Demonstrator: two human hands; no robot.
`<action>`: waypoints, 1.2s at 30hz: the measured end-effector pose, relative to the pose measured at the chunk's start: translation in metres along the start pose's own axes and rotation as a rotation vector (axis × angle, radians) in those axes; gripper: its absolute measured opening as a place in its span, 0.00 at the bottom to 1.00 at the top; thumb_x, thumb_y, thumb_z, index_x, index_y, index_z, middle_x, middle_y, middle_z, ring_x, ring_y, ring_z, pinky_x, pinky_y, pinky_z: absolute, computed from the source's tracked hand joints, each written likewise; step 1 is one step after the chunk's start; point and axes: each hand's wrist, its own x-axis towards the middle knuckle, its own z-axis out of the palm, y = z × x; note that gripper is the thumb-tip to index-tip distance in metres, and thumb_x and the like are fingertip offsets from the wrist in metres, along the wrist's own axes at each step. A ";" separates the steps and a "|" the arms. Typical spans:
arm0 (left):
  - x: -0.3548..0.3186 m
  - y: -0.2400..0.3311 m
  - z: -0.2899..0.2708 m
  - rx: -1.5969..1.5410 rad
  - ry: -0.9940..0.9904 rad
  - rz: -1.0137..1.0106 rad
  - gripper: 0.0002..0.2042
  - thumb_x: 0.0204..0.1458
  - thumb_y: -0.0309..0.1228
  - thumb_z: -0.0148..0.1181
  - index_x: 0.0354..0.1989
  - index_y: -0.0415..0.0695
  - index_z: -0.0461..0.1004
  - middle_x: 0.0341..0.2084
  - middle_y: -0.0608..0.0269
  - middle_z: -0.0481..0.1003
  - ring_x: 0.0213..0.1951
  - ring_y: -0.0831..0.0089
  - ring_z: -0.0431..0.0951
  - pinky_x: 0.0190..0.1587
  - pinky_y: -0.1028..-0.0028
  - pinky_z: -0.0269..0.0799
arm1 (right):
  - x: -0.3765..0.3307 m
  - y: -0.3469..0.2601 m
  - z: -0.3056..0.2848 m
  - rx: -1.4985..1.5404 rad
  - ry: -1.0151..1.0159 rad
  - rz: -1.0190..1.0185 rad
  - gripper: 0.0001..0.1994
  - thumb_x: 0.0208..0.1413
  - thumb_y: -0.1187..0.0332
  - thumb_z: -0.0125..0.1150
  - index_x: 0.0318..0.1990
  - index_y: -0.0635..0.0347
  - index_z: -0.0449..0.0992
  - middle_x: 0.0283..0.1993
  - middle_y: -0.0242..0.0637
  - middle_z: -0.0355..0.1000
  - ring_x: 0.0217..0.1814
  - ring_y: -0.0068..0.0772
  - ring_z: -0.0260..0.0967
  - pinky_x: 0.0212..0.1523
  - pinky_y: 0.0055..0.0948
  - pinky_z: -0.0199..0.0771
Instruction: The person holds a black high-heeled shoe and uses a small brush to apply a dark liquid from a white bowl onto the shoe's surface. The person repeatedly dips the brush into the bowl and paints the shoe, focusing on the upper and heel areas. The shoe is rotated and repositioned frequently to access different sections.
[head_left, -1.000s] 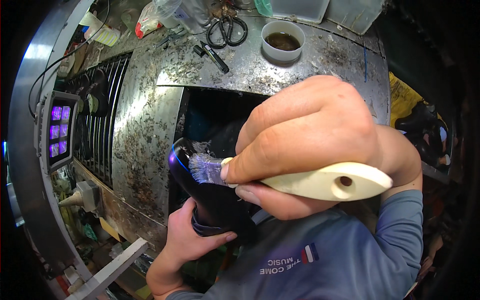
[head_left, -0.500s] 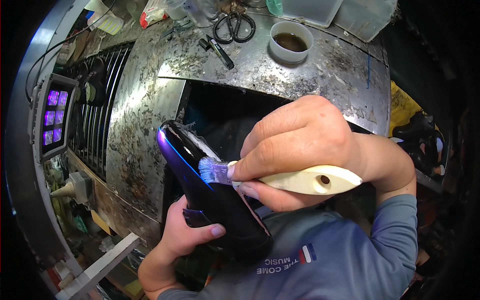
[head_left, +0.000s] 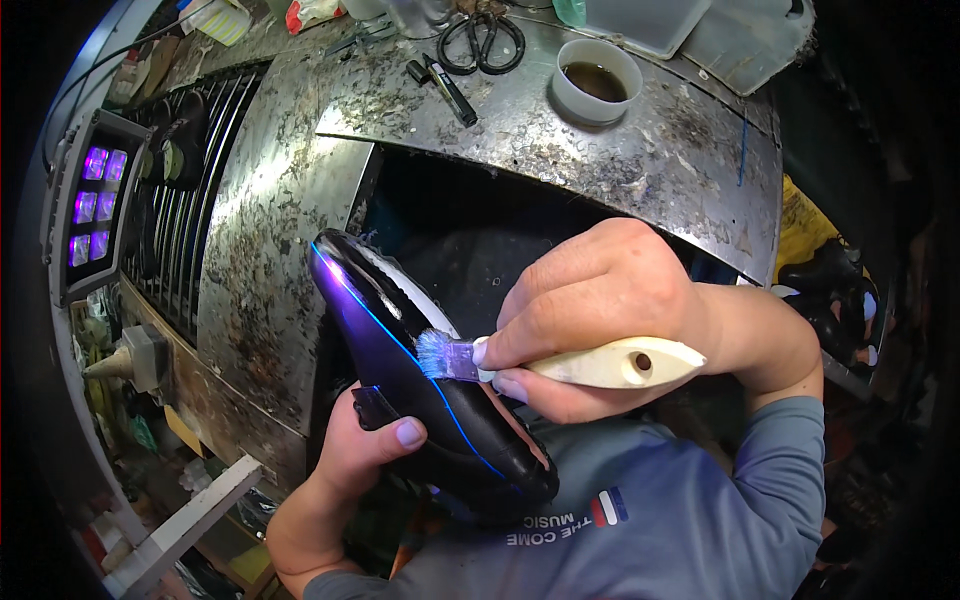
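Shoe: glossy black shoe (head_left: pixel 420 390), smooth, curved, clamped in left hand (head_left: pixel 355 450) fingers.
Brush: pale handle brush (head_left: pixel 590 362), soft bristles touching shoe, right hand (head_left: pixel 600 310) fingers wrapped tight.
Surface: speckled, stained metal surface (head_left: pixel 640 150) beyond fingers.

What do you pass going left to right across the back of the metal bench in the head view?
Black marker pen → scissors → white cup of dark liquid → clear plastic tubs.
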 end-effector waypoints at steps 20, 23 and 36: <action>0.002 -0.042 -0.020 -0.089 0.172 0.227 0.33 0.55 0.45 0.67 0.62 0.33 0.66 0.49 0.51 0.78 0.50 0.61 0.81 0.56 0.63 0.77 | -0.002 0.050 -0.134 -0.603 0.299 0.569 0.11 0.58 0.67 0.68 0.45 0.64 0.84 0.38 0.37 0.83 0.40 0.23 0.79 0.44 0.26 0.79; 0.001 -0.043 -0.019 -0.083 0.195 0.241 0.34 0.55 0.45 0.67 0.62 0.33 0.65 0.50 0.51 0.77 0.51 0.61 0.80 0.56 0.63 0.77 | -0.011 0.078 -0.141 -0.949 0.143 0.686 0.13 0.54 0.60 0.68 0.44 0.54 0.85 0.37 0.40 0.83 0.40 0.38 0.82 0.45 0.32 0.80; 0.001 -0.041 -0.017 -0.035 0.204 0.276 0.33 0.58 0.47 0.65 0.63 0.33 0.64 0.51 0.50 0.76 0.51 0.60 0.80 0.56 0.61 0.77 | -0.019 0.080 -0.135 -0.873 0.330 0.466 0.12 0.52 0.58 0.68 0.40 0.51 0.86 0.36 0.37 0.82 0.41 0.41 0.81 0.43 0.34 0.81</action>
